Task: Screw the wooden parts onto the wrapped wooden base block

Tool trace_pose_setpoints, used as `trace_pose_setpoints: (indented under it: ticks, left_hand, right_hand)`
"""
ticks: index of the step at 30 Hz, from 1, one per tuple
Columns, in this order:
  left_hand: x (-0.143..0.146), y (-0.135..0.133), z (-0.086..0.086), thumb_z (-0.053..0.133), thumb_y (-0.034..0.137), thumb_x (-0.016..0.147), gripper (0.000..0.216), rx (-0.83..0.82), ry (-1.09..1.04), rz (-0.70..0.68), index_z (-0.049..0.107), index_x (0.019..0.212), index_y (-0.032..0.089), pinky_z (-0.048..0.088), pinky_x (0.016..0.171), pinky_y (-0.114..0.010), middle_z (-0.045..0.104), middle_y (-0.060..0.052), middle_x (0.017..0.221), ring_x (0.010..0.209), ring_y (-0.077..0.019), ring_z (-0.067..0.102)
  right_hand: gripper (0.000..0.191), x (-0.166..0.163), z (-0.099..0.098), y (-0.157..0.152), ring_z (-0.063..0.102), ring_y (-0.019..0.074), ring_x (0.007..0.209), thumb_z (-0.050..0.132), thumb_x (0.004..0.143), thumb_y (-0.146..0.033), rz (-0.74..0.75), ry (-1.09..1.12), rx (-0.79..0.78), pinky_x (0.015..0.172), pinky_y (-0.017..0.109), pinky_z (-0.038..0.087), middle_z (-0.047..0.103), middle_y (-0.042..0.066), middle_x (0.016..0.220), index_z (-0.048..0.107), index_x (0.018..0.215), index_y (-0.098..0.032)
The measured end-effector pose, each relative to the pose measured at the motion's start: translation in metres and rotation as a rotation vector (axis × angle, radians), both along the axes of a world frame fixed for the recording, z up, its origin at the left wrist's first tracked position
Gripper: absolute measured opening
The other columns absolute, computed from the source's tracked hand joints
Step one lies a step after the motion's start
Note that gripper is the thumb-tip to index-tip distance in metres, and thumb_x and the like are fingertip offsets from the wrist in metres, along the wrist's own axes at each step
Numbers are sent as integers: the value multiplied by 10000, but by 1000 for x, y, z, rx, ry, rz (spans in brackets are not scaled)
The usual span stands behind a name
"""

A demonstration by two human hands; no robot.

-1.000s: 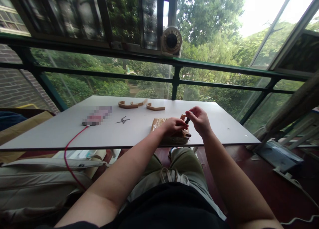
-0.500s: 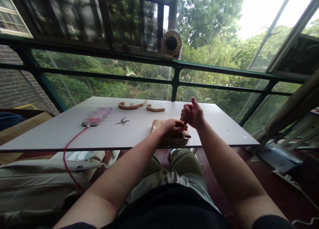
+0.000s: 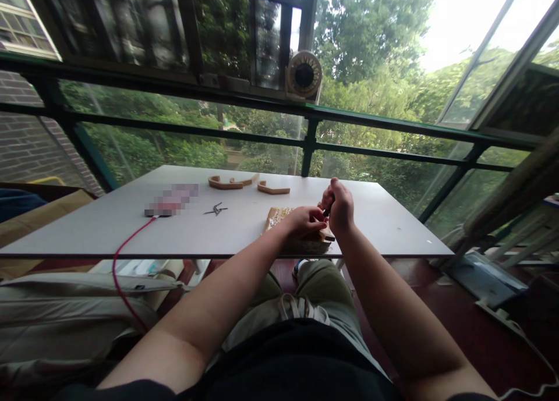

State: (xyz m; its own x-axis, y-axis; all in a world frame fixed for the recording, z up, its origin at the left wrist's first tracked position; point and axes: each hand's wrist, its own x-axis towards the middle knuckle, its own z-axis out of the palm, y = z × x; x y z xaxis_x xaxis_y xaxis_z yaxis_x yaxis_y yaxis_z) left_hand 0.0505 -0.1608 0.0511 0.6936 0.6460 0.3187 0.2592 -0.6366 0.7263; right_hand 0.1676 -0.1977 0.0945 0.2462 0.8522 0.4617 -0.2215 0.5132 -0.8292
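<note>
My left hand (image 3: 305,220) rests closed on a flat wooden piece (image 3: 279,217) near the front edge of the white table (image 3: 183,232), pinching a small dark part at its fingertips. My right hand (image 3: 338,206) is curled into a fist just right of it, gripping a small dark tool whose tip meets the left fingertips. Most of the wooden assembly under the hands is hidden. Loose dark screws (image 3: 215,210) lie to the left on the table.
Curved wooden pieces (image 3: 231,183) and another curved piece (image 3: 273,188) lie at the table's far side. A blurred phone (image 3: 170,200) with a red cable (image 3: 126,244) sits at left. A green railing (image 3: 393,121) and a round clock (image 3: 303,75) stand beyond. Clutter fills the floor at right.
My right hand has turned: fingers pinching a second ago, then thumb raised in a fist, now rolled over with the back of the hand up. The left hand stays in place.
</note>
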Motion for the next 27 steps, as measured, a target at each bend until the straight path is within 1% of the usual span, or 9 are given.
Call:
trace_pose_setpoints:
  ticks: [3, 5, 6, 9, 12, 16, 22, 24, 27]
  left_hand:
    - [0, 2, -2, 610, 367, 775, 293, -9, -20, 18, 684, 925, 127, 430, 616, -228, 678, -39, 797, 663, -128, 578]
    - [0, 4, -4, 607, 359, 778, 286, -5, -25, 15, 691, 921, 126, 441, 643, -235, 678, -40, 804, 684, -133, 582]
    - [1, 5, -5, 602, 356, 783, 284, -3, -35, 12, 692, 923, 126, 445, 657, -240, 680, -41, 811, 697, -136, 585]
    - [1, 8, -7, 592, 349, 797, 275, 18, -64, 12, 695, 915, 124, 445, 672, -248, 688, -47, 817, 718, -144, 588]
    - [0, 8, -7, 591, 353, 800, 272, 45, -38, 20, 707, 893, 125, 439, 663, -250, 692, -52, 804, 702, -146, 585]
    - [-1, 7, -4, 588, 379, 803, 291, 41, -7, 18, 723, 910, 144, 443, 680, -242, 706, -49, 832, 714, -146, 599]
    - [0, 4, -2, 616, 376, 784, 307, -22, -16, 18, 714, 950, 136, 456, 704, -235, 719, -57, 895, 769, -152, 626]
    - [0, 4, -3, 630, 369, 775, 316, -59, -38, 5, 708, 964, 127, 466, 726, -242, 722, -68, 920, 796, -160, 637]
    - [1, 4, -4, 635, 371, 775, 325, -97, -60, -4, 702, 966, 118, 475, 735, -247, 723, -80, 927, 814, -166, 644]
  right_hand:
    - [231, 3, -5, 2, 364, 88, 454, 523, 808, -411, -53, -35, 8, 460, 248, 378, 391, -60, 578, 396, 738, -232]
    - [112, 9, -7, 5, 428, 96, 490, 520, 758, -287, -13, -49, -15, 503, 259, 416, 436, -55, 616, 428, 789, -231]
    - [108, 13, -8, 6, 461, 101, 511, 512, 729, -239, 28, -59, -35, 521, 265, 429, 461, -51, 634, 453, 818, -227]
    - [236, 26, -11, 5, 577, 130, 638, 511, 707, -172, 200, -164, -88, 613, 292, 474, 570, -15, 733, 538, 940, -199]
    - [367, 38, -14, 1, 641, 162, 786, 569, 759, -200, 229, -289, -17, 726, 353, 507, 646, 46, 987, 545, 1125, -202]
    - [400, 48, -20, -7, 662, 192, 874, 603, 808, -282, 186, -349, 56, 842, 434, 507, 667, 83, 1042, 561, 1197, -195]
    - [446, 45, -29, -18, 680, 203, 851, 665, 787, -308, -6, -302, 92, 827, 445, 523, 697, 86, 996, 552, 1203, -194]
    - [413, 41, -31, -20, 686, 196, 806, 691, 763, -294, -76, -269, 114, 803, 429, 532, 707, 65, 923, 549, 1139, -196]
    - [305, 36, -30, -20, 687, 194, 757, 722, 724, -298, -121, -246, 97, 761, 400, 545, 707, 45, 842, 550, 954, -196]
